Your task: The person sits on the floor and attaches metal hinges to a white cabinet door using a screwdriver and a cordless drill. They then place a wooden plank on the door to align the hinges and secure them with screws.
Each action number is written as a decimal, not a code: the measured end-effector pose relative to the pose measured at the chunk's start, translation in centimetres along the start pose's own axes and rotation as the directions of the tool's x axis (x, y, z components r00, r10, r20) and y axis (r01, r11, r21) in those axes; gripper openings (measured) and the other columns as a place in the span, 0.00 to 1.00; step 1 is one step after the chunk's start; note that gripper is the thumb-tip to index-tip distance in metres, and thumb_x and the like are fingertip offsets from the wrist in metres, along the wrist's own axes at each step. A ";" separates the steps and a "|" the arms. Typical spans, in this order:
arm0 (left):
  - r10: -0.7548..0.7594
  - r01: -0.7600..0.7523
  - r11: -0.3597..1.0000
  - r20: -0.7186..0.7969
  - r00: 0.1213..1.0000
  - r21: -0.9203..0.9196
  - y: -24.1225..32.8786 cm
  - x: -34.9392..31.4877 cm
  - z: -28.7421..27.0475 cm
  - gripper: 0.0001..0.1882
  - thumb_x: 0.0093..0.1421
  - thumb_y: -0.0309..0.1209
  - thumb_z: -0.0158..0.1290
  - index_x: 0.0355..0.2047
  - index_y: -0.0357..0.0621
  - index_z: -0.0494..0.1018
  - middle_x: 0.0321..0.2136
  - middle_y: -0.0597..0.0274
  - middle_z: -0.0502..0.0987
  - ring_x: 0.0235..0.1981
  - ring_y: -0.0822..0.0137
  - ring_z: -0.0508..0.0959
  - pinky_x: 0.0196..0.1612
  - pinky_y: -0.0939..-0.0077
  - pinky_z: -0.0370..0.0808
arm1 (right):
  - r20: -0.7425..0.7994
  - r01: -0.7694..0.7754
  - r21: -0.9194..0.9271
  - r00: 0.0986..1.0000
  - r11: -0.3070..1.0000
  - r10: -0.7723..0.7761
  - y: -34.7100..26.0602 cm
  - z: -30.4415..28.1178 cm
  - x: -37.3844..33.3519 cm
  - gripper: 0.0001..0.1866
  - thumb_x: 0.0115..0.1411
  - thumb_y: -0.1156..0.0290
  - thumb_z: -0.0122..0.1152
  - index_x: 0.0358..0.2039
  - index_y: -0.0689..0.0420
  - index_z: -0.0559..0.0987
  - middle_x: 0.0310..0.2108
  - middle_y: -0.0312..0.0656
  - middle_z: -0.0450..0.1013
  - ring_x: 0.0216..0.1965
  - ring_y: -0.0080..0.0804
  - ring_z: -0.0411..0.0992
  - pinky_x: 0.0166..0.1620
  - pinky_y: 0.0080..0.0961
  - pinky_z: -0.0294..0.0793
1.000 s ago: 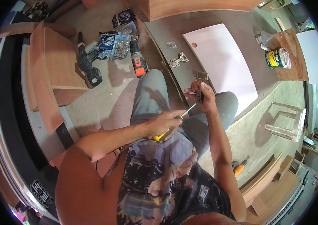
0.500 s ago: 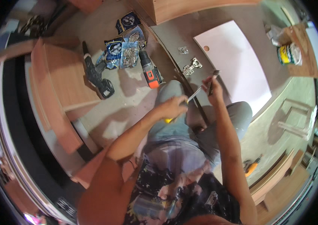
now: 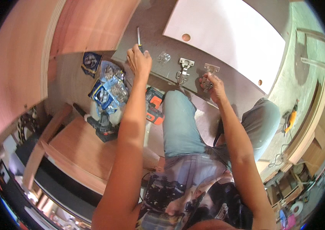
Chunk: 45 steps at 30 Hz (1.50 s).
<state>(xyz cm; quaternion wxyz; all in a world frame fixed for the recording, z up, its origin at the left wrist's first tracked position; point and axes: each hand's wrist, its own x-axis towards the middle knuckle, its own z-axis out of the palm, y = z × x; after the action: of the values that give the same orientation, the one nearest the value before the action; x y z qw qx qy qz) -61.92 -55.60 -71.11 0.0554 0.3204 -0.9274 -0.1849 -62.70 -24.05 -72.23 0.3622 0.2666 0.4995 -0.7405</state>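
Fingers of my L hand [image 3: 139, 60] gripped screwdriver [image 3: 138, 35], R hand [image 3: 215, 86] held hinge [image 3: 211, 68]; step seemed positioning hinge, next prob. needed steady R grip.

From my end, the left hand [image 3: 138, 61] hides most of the handle of the screwdriver [image 3: 139, 36], leaving me mainly its shaft. The fingers of the right hand [image 3: 214, 86] cover the middle of the hinge [image 3: 211, 68], so I can't make out its whole shape. I lose part of the white panel [image 3: 227, 34] past the top edge, and the wooden cabinet [image 3: 89, 27] runs out there too. The left forearm [image 3: 133, 119] meets the black power tool [image 3: 105, 128] in my view; how much lies behind, I can't tell. The pieces inside the small clear bag [image 3: 164, 57] are too small to identify.
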 end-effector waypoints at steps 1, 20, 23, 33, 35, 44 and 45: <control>0.086 -0.084 0.994 0.027 0.996 -0.068 1.0 -0.9 0.0 0.19 0.56 0.32 0.57 0.46 0.38 0.71 0.39 0.43 0.75 0.41 0.43 0.75 0.50 0.56 0.71 | -0.032 0.012 -0.007 0.999 1.000 -0.012 0.3 -0.3 0.0 0.15 0.62 0.61 0.62 0.41 0.59 0.74 0.32 0.38 0.76 0.34 0.28 0.76 0.38 0.25 0.76; 0.423 -0.422 0.905 0.213 0.881 -0.053 10.9 -1.8 5.3 0.22 0.57 0.28 0.53 0.53 0.47 0.72 0.41 0.47 0.70 0.42 0.46 0.75 0.44 0.52 0.74 | -0.361 0.258 -0.497 0.807 0.828 -0.468 -11.7 -20.3 -4.4 0.20 0.59 0.69 0.64 0.48 0.68 0.73 0.33 0.40 0.74 0.33 0.26 0.73 0.36 0.23 0.73; 0.468 -0.492 0.870 0.264 0.844 0.030 11.5 -0.8 6.5 0.24 0.57 0.29 0.54 0.55 0.51 0.70 0.44 0.45 0.69 0.45 0.46 0.74 0.47 0.53 0.74 | -0.423 0.255 -0.506 0.760 0.824 -0.494 -8.0 -25.1 -4.4 0.22 0.59 0.71 0.65 0.51 0.65 0.70 0.30 0.39 0.74 0.29 0.26 0.74 0.32 0.24 0.75; 0.291 -0.419 0.898 0.530 0.796 0.135 12.3 1.9 6.4 0.23 0.62 0.36 0.48 0.57 0.48 0.68 0.49 0.42 0.67 0.49 0.41 0.73 0.50 0.51 0.73 | -0.476 0.122 -0.704 0.650 0.700 -0.592 -8.0 -24.3 -2.0 0.38 0.53 0.60 0.69 0.61 0.61 0.66 0.30 0.44 0.78 0.31 0.31 0.77 0.35 0.28 0.75; 0.303 -0.411 0.907 0.544 0.782 0.086 11.7 1.9 6.4 0.23 0.62 0.36 0.48 0.57 0.47 0.68 0.50 0.42 0.66 0.50 0.41 0.73 0.51 0.51 0.73 | -0.450 0.097 -0.741 0.662 0.664 -0.599 -7.8 -25.6 -0.4 0.39 0.54 0.56 0.67 0.63 0.59 0.66 0.30 0.45 0.77 0.32 0.32 0.76 0.36 0.28 0.75; 0.471 -0.555 0.818 0.379 0.797 0.152 11.6 0.1 6.0 0.30 0.56 0.35 0.58 0.60 0.50 0.67 0.51 0.51 0.66 0.52 0.51 0.69 0.54 0.58 0.69 | -0.190 -0.181 -0.979 0.673 0.090 -0.715 -11.2 -23.4 -4.6 0.32 0.56 0.59 0.65 0.61 0.48 0.68 0.56 0.47 0.66 0.51 0.47 0.69 0.50 0.41 0.71; 0.492 -0.556 0.823 0.345 0.799 0.115 11.2 -0.1 6.2 0.31 0.55 0.34 0.58 0.60 0.50 0.66 0.53 0.52 0.65 0.53 0.51 0.68 0.55 0.57 0.68 | -0.063 -0.104 -0.994 0.670 -0.010 -0.740 -11.0 -23.7 -4.6 0.32 0.57 0.60 0.63 0.61 0.47 0.67 0.59 0.45 0.64 0.54 0.46 0.67 0.53 0.42 0.69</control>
<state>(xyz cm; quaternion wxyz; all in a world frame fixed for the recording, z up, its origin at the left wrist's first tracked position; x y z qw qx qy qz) -69.68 -45.52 -72.56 -0.0713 0.0218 -0.9912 -0.1092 -67.99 1.93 -71.28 0.0582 0.0357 0.9878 -0.1401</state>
